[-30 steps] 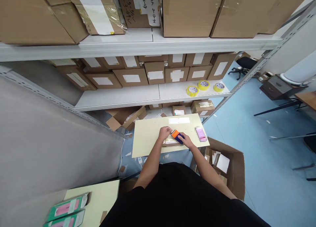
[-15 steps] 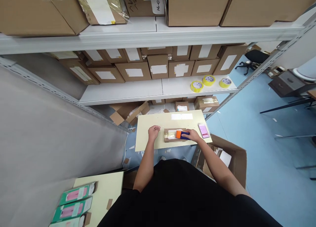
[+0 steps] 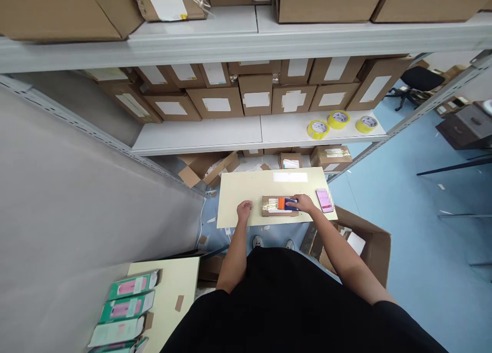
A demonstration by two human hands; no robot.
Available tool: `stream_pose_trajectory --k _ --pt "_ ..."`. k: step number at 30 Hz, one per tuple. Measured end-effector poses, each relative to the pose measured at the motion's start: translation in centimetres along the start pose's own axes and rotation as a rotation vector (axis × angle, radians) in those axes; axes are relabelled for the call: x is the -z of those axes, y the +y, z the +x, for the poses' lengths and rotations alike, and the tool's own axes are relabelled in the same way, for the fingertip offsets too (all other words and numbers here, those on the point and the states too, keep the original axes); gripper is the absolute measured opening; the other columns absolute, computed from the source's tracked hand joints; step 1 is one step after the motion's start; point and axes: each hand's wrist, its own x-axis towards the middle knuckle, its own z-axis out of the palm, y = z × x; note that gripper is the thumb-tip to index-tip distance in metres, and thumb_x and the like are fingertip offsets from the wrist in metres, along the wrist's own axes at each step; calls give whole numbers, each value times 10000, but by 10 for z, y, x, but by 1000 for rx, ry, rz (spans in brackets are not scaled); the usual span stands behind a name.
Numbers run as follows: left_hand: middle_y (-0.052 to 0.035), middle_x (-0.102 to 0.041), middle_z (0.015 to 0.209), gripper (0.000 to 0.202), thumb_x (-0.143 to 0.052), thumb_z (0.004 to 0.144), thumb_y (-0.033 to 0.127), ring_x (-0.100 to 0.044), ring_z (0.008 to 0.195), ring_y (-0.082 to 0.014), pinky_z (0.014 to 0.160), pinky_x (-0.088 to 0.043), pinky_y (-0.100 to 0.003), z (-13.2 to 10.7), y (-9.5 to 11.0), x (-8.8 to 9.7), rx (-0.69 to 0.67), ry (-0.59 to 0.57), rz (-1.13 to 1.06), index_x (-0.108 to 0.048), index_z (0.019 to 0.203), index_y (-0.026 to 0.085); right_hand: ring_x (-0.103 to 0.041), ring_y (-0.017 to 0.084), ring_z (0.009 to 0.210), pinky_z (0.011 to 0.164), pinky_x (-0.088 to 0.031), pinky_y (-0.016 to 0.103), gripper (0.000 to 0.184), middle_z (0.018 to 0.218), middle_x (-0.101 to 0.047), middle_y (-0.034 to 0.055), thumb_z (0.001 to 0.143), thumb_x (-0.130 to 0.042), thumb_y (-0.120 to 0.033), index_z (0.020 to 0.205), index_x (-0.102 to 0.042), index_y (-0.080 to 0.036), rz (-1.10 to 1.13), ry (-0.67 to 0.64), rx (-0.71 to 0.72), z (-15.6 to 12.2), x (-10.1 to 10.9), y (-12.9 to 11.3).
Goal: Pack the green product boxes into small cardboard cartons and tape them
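A small cardboard box (image 3: pixel 269 213) lies on the cream tabletop (image 3: pixel 238 184), a white label and shiny clear tape across its top. My right hand (image 3: pixel 305 203) grips an orange and blue tape dispenser (image 3: pixel 282 204), which rests against the top of the box at its middle and right. To the left of the box, a short gap away, my left hand (image 3: pixel 244 210) is held closed with its fingers curled in. I see nothing sticking out of it.
A phone (image 3: pixel 325 201) lies at the tabletop's right end. Yellow tape rolls (image 3: pixel 318 130) and labelled cartons (image 3: pixel 216 103) sit on the shelf ahead. An open carton (image 3: pixel 378 250) stands at right. Green and pink packages (image 3: pixel 128 308) lie on another table at lower left.
The camera view has shifted, so the scene sits slightly further right and higher. Both hands keep almost the same places around the box; the tape dispenser is marginally further left on it.
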Motion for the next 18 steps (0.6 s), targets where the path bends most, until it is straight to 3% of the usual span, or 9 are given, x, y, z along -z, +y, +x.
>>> stream_pose_trajectory --k 11,14,18 --pt "-38 -725 751 267 -616 775 353 -633 687 -131 657 -523 -233 0 -26 -19 114 -6 -51 -766 902 171 -718 250 877 671 -379 290 582 954 -805 88 903 -619 -766 1035 -814 -234 -41 -3 -39 2 -5 0" --pt "-41 -714 739 267 -611 777 343 -622 670 -127 646 -515 -229 4 -29 -26 127 -29 -29 -760 910 164 -718 249 907 696 -394 284 587 975 -808 73 915 -588 -770 1088 -811 -255 -22 -3 -19 1 -5 1" --pt "-37 -701 729 269 -585 778 322 -616 650 -124 649 -511 -236 8 -30 -38 104 -104 27 -751 914 160 -714 241 882 695 -394 281 562 948 -804 66 914 -592 -763 1002 -809 -252 -17 2 -16 1 -4 0"
